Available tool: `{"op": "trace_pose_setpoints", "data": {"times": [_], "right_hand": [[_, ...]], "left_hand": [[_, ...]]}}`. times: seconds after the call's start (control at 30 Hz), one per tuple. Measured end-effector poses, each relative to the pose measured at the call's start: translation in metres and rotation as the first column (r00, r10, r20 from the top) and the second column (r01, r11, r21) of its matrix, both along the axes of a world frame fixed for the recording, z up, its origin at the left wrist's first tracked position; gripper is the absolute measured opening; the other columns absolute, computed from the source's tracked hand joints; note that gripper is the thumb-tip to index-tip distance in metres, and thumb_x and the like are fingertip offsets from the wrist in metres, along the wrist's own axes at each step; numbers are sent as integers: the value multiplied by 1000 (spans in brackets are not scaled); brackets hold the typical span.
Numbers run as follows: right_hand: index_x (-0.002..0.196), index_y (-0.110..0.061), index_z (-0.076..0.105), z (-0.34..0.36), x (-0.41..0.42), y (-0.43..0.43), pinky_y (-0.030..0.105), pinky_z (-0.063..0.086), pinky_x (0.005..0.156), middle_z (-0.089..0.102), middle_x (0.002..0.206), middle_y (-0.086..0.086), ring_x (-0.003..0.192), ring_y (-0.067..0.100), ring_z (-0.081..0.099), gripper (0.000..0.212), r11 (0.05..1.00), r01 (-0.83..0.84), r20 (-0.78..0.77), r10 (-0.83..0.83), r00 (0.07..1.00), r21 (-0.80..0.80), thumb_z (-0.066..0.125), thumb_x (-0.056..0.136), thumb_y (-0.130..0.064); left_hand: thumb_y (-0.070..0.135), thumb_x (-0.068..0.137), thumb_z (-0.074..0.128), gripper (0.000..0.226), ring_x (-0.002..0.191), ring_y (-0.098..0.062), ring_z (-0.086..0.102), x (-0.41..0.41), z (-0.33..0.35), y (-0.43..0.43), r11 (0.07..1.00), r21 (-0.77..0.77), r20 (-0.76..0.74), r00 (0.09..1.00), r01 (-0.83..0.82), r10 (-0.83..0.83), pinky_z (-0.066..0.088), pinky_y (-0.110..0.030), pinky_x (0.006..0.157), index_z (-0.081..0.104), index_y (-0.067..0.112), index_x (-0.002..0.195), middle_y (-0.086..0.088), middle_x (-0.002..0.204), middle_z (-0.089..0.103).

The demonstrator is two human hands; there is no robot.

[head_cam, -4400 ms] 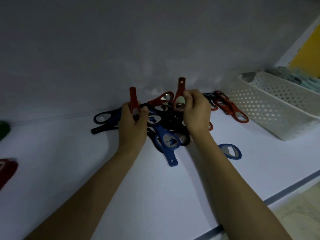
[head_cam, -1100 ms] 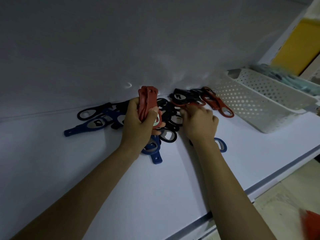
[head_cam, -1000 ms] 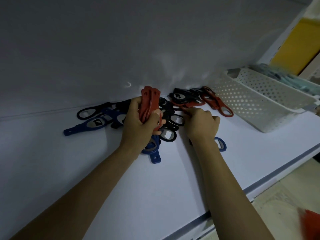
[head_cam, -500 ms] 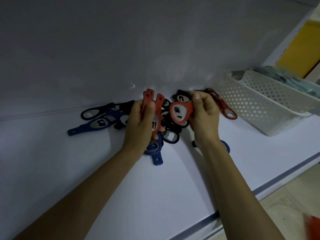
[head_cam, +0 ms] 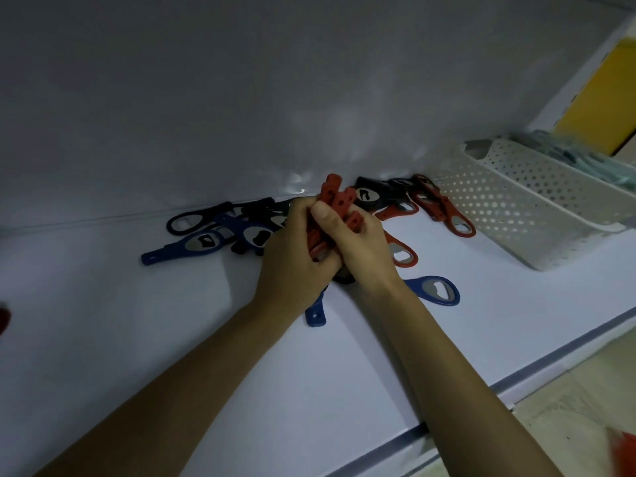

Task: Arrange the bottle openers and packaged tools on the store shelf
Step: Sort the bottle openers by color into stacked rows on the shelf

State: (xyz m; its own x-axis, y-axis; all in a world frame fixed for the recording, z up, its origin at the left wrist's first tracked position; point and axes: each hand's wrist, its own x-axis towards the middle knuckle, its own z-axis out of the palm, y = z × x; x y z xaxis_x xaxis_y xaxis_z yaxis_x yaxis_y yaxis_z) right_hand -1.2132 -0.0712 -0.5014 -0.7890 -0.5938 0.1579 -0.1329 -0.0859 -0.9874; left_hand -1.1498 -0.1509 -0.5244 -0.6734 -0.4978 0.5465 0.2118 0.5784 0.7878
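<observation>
— Since half a second ago, your right hand (head_cam: 364,249) has carried its red opener across to your left hand (head_cam: 296,259); both hands now meet on one bundle of red bottle openers (head_cam: 335,201).

— Both gripping, then?

— Yes. Your left fingers curl round the bundle from the left, and your right thumb and fingers clamp it from the right. The handles stick up above your knuckles, over the white shelf (head_cam: 241,373).

— And around them?

— A loose red opener (head_cam: 402,253) lies flat on the shelf, just beside your right hand. A blue opener (head_cam: 435,290) sits by your right wrist, nearer the shelf edge. A blue handle (head_cam: 316,316) pokes out below your left wrist. To your left lie a long blue opener (head_cam: 192,244) and a black opener (head_cam: 192,220), with more tangled behind your fingers.

— Further out?

— At the back wall you have a second black opener (head_cam: 371,196) and a red pair (head_cam: 444,208). That pair is beside the white perforated basket (head_cam: 516,208), whose teal contents are too blurred to name.
</observation>
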Motion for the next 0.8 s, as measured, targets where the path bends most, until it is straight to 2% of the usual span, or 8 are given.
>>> {"op": "trace_pose_setpoints", "data": {"times": [0.17, 0.3, 0.37, 0.43, 0.5, 0.53, 0.63, 0.8], "right_hand": [[97, -6, 69, 9, 8, 1, 33, 54, 89, 71, 100, 10, 95, 19, 67, 21, 990, 49, 106, -35, 994, -131, 51, 95, -15], [91, -13, 69, 28, 28, -5, 28, 53, 90, 73, 100, 4, 96, 15, 68, 22, 977, 89, 92, -72, 993, -195, 48, 96, -9], [82, -14, 67, 39, 41, -13, 26, 54, 86, 73, 97, 2, 93, 12, 70, 25, 954, 118, 115, -89, 989, -275, 48, 95, -5], [78, -12, 65, 48, 60, -24, 26, 54, 80, 74, 95, 6, 87, 12, 71, 25, 930, 126, 145, -80, 986, -345, 48, 93, -2], [85, -13, 66, 52, 81, -34, 33, 55, 84, 74, 95, 12, 89, 19, 71, 19, 918, 112, 169, -50, 984, -380, 52, 91, -2], [92, -15, 67, 53, 90, -39, 37, 55, 87, 73, 96, 14, 90, 22, 71, 17, 918, 98, 168, -35, 985, -384, 55, 90, -3], [102, -17, 68, 51, 114, -51, 37, 58, 82, 72, 98, 17, 85, 24, 71, 18, 932, 41, 184, 28, 983, -360, 63, 88, -7], [83, -3, 72, 40, 155, -74, 25, 57, 63, 74, 84, 11, 75, 19, 72, 10, 963, -66, 247, 132, 960, -260, 67, 85, -12]], "left_hand": [[32, 80, 39, 46, 80, -7, 58, 1, -1, 5, 972, -229, -10, 998, 54, -58, 48, -17, 66, 48, 13, 121, 2, 93, 62], [36, 85, 33, 20, 79, -11, 61, 12, 16, 11, 973, 215, -177, 983, 78, -40, 52, -26, 66, 45, 27, 98, 7, 87, 60], [38, 86, 36, 27, 77, -17, 63, 12, 32, 14, 806, 592, -142, 986, 10, 92, 50, -29, 61, 51, 15, 89, -1, 81, 63], [36, 90, 41, 36, 80, -21, 66, 16, 47, 7, 481, 872, -131, 990, 94, 45, 52, -28, 62, 61, 6, 91, -8, 85, 68], [34, 93, 43, 36, 81, -19, 69, 34, 57, -3, 160, 950, -263, 964, 266, -43, 54, -27, 68, 67, 7, 94, -7, 86, 72], [32, 93, 42, 34, 80, -17, 69, 46, 59, -7, 90, 946, -310, 950, 313, -44, 53, -27, 69, 67, 9, 94, -6, 84, 72], [21, 92, 43, 26, 86, -17, 66, 79, 51, -18, 122, 948, -302, 952, 295, 41, 50, -29, 71, 66, 10, 96, -4, 85, 71], [14, 91, 40, 25, 88, -19, 64, 123, 36, -38, 75, 968, -250, 949, 240, 192, 49, -31, 77, 64, 11, 97, -7, 88, 67]]}}
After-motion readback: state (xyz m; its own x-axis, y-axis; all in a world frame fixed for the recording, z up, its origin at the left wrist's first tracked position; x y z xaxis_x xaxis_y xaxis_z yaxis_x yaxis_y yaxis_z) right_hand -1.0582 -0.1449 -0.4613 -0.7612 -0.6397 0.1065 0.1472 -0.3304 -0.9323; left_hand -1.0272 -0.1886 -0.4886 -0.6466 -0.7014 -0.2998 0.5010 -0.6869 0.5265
